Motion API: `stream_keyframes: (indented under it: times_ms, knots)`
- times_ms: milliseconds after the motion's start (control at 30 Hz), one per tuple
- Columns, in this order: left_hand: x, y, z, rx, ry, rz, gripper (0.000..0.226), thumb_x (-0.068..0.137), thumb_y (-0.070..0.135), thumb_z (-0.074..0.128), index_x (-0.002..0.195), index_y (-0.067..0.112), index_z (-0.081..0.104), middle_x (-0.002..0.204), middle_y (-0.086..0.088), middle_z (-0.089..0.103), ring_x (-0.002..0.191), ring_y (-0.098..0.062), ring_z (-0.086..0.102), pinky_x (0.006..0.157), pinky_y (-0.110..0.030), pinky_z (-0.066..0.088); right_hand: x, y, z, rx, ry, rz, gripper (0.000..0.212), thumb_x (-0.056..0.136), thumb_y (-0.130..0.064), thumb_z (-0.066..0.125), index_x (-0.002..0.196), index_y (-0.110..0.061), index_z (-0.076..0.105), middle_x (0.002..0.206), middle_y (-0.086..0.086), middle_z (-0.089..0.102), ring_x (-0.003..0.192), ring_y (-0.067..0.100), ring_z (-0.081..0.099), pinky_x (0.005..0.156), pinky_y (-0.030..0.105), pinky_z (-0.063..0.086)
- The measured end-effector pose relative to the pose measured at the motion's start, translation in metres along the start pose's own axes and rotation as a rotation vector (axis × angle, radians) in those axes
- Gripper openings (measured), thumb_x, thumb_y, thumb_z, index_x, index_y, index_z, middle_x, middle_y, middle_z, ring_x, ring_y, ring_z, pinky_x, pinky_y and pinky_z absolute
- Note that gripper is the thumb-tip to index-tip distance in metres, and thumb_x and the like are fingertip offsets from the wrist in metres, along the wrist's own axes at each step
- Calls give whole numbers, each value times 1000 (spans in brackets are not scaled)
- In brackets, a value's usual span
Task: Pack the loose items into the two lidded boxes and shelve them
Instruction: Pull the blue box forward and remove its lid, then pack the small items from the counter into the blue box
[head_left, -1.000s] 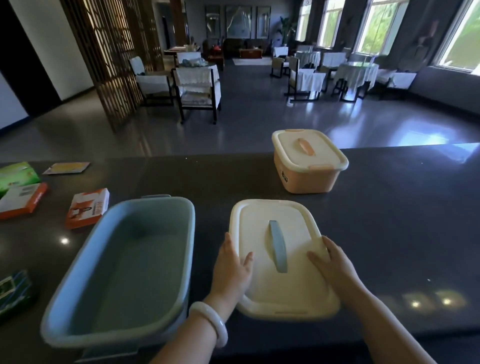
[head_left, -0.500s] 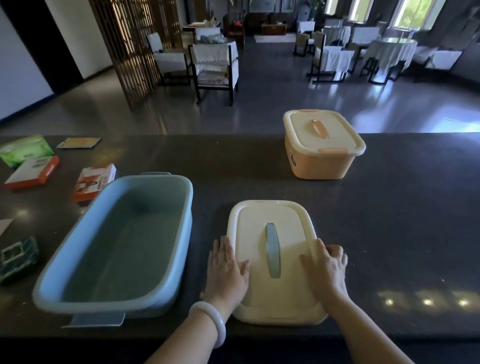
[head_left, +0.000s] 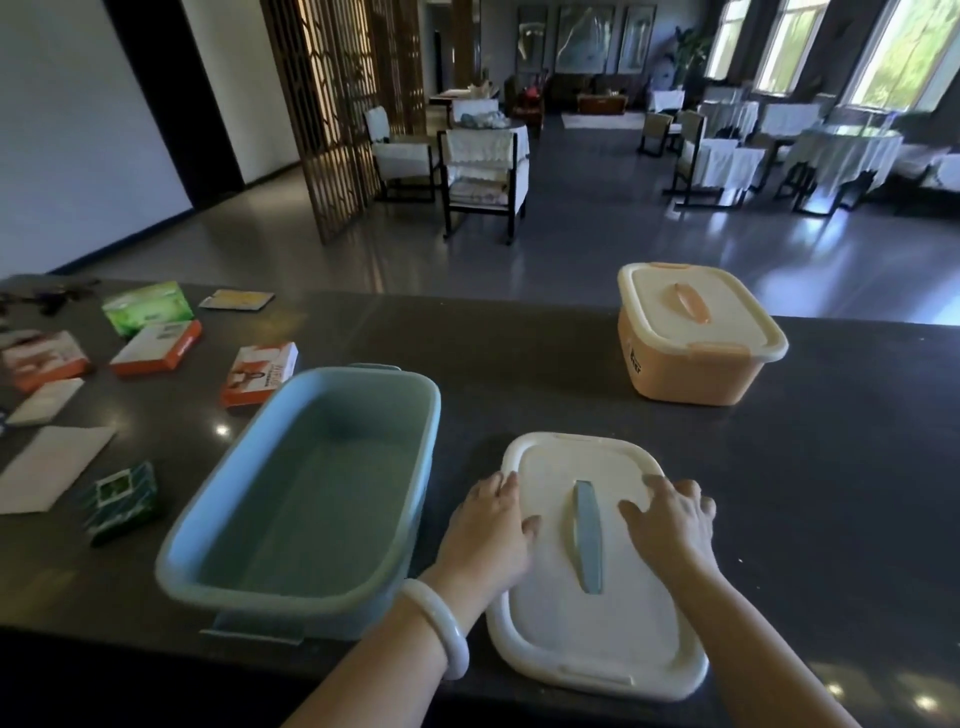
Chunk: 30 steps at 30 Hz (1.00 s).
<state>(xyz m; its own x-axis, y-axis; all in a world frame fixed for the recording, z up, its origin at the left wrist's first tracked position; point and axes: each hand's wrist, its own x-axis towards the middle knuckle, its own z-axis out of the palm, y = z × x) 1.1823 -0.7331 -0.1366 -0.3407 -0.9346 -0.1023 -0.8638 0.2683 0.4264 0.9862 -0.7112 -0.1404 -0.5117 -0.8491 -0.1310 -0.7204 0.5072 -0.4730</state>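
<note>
Cream lid (head_left: 571, 639) under two flat palms

At the counter's (head_left: 831, 493) near edge, left hand (head_left: 491, 525) and right hand (head_left: 670, 519) rest palm-down, fingers extended, flanking the lid's blue handle (head_left: 587, 535). Blue box (head_left: 311, 493) sits open just left; orange box (head_left: 691, 364) stands lidded by the far edge.

We look across a dark stone counter (head_left: 519, 358) into a dining room with a glossy grey floor (head_left: 597, 249). At left we see a white wall (head_left: 67, 130) and a wooden lattice screen (head_left: 332, 119), with dark-framed chairs in white covers (head_left: 485, 171) just beside it. Farther right, tables draped in white cloth (head_left: 841, 150) stand beneath bright windows (head_left: 904, 52), and framed pictures (head_left: 584, 39) hang on the far wall
</note>
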Motion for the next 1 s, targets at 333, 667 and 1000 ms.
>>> stream_keyframes:
  times_ms: [333, 667, 1000]
  knots:
    - [-38, -71, -103, 40, 317, -53, 51, 100, 35, 46, 146, 14, 39, 143, -6, 43, 130, -27, 43, 110, -37, 33, -39, -148, 5, 92, -92, -405, 46, 96, -36, 54, 139, -21, 48, 142, 5, 41, 132, 30, 33, 111, 36, 22]
    - [-105, -243, -177, 5, 324, -253, 49, 98, 39, 50, 142, 19, 45, 141, -2, 46, 130, -20, 46, 108, -36, 39, -122, -309, 85, 67, -175, -602, 43, 96, -33, 54, 136, -19, 51, 141, 6, 44, 132, 26, 36, 111, 33, 23]
    - [-121, -379, -219, -35, 223, -382, 48, 100, 38, 47, 144, 19, 42, 143, -3, 44, 129, -21, 44, 106, -35, 39, -160, -430, 158, 56, -292, -588, 43, 96, -36, 54, 137, -23, 47, 142, 2, 41, 133, 25, 37, 108, 41, 36]
